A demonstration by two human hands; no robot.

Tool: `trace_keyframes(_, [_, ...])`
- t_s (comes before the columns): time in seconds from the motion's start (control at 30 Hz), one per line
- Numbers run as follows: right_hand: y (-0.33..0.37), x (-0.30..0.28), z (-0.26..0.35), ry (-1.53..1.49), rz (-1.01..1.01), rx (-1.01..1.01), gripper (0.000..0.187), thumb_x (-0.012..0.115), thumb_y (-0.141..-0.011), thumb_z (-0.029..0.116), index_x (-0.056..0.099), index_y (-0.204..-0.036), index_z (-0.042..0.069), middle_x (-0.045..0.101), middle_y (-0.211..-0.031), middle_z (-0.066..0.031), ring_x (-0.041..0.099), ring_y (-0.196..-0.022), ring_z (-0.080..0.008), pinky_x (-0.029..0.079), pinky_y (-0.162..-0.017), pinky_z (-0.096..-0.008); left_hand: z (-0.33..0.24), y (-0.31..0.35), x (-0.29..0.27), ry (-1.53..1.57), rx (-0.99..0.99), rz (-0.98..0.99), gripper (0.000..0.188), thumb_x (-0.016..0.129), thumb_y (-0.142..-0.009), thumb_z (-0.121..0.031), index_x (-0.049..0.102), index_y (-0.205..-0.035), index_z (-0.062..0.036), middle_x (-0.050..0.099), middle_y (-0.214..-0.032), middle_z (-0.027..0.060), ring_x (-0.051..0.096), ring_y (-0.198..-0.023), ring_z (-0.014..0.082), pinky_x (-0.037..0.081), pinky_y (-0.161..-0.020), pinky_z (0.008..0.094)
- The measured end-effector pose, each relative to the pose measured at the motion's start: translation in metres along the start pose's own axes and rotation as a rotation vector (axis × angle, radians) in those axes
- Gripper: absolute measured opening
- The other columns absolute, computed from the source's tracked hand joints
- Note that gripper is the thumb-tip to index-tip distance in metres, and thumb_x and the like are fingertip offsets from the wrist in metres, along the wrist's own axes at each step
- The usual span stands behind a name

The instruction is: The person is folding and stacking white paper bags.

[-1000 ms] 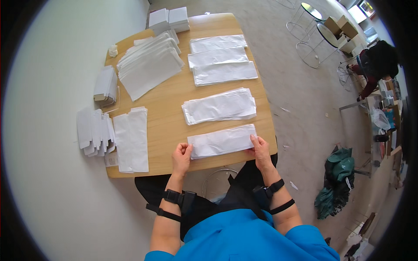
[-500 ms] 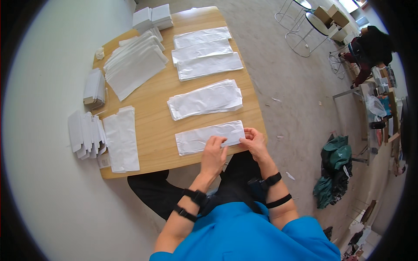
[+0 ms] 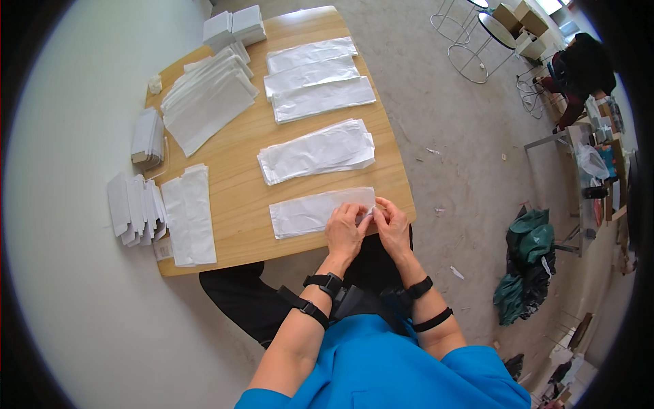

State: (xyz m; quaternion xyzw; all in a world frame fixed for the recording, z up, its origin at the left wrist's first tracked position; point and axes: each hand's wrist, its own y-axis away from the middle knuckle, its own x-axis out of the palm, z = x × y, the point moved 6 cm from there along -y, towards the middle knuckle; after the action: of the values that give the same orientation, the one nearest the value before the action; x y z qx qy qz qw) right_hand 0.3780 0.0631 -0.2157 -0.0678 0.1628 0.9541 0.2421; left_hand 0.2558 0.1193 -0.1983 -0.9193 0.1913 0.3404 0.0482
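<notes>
Leftward, white card pieces (image 3: 136, 208) lie beside some papers (image 3: 192, 218) on the table (image 3: 235, 177). Next comes a white paper strip (image 3: 310, 213), flat near the front edge. The left hand (image 3: 346, 230) bends over its right part, pinch unclear; the right hand (image 3: 393, 226) is clamped on its right end. Rightmost, a green bag (image 3: 535, 238) slumps on the floor (image 3: 443, 163).

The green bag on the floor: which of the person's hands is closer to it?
Right. The right hand is left of the green bag, at the right end of the nearest white paper; the left hand is farther left of the bag, at that same paper.
</notes>
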Motion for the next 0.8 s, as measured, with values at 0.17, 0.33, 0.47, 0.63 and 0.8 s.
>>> trace_keyframes(0.17, [0.003,-0.003,-0.016,-0.126,-0.106,-0.032,0.029,0.064,-0.086,0.006,0.059,-0.113,-0.003,0.069,-0.08,-0.0075,0.064,-0.069,-0.0107,0.052,-0.065,-0.0238,0.006,-0.002,0.001,0.138,-0.099,0.035,0.014,0.069,-0.082,-0.024,0.069,-0.081,-0.0101,0.063,-0.082,0.0053,0.061,-0.081,0.0244,0.049,-0.071,0.0365])
trace_keyframes(0.33, [0.005,-0.004,-0.007,0.039,-0.146,-0.009,0.032,0.067,-0.084,0.005,0.058,-0.113,-0.002,0.068,-0.082,-0.007,0.065,-0.075,-0.012,0.053,-0.069,-0.0251,0.017,-0.002,-0.002,0.186,-0.145,0.034,0.02,0.064,-0.088,-0.024,0.071,-0.088,-0.0044,0.067,-0.082,0.009,0.064,-0.072,0.0211,0.049,-0.067,0.0309])
trace_keyframes(0.47, [0.005,0.003,0.007,-0.088,-0.119,-0.094,0.03,0.067,-0.084,0.006,0.06,-0.112,-0.001,0.067,-0.082,-0.0064,0.065,-0.075,-0.0116,0.053,-0.068,-0.0258,0.023,-0.004,0.0,0.187,-0.126,0.044,0.023,0.064,-0.088,-0.025,0.071,-0.091,-0.0036,0.068,-0.081,0.0097,0.064,-0.071,0.0203,0.049,-0.067,0.0307])
trace_keyframes(0.63, [0.004,-0.002,-0.004,0.067,-0.17,-0.038,0.028,0.065,-0.083,0.005,0.06,-0.111,0.001,0.067,-0.083,-0.0066,0.065,-0.074,-0.0124,0.053,-0.067,-0.0261,0.023,-0.005,0.0,0.197,-0.194,0.07,0.025,0.064,-0.089,-0.028,0.071,-0.092,-0.004,0.067,-0.078,0.0094,0.063,-0.071,0.0186,0.048,-0.066,0.0302])
trace_keyframes(0.8, [0.004,0.002,0.0,0.021,-0.144,-0.059,0.03,0.065,-0.082,0.003,0.059,-0.111,0.0,0.067,-0.084,-0.007,0.065,-0.074,-0.0136,0.054,-0.068,-0.0267,0.031,-0.005,0.003,0.232,-0.228,0.072,0.026,0.062,-0.089,-0.028,0.07,-0.091,-0.0036,0.067,-0.08,0.0109,0.063,-0.073,0.0227,0.048,-0.067,0.0328])
